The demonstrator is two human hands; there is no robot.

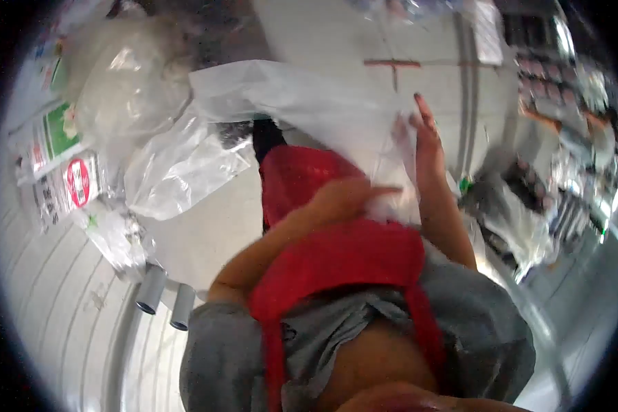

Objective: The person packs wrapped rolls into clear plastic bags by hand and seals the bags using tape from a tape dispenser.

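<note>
A long sheet of clear plastic film (288, 89) spreads from the upper left toward my hands, billowing above my red apron (302, 182). My left hand (347, 198) crosses in front of the apron, index finger stretched out and the other fingers curled at a bunched part of the film. My right hand (424, 130) is raised at the film's right edge. Its fingers are apart and point upward, and one shows hazily through the plastic. Motion blurs both hands.
A big clear plastic bag (127, 82) stands at upper left, beside printed green and white packages (62, 134). Crumpled plastic (185, 168) lies below it. Two grey tubes (166, 299) are at lower left. Another person's arm (542, 117) reaches in at far right, above plastic-wrapped goods (522, 220).
</note>
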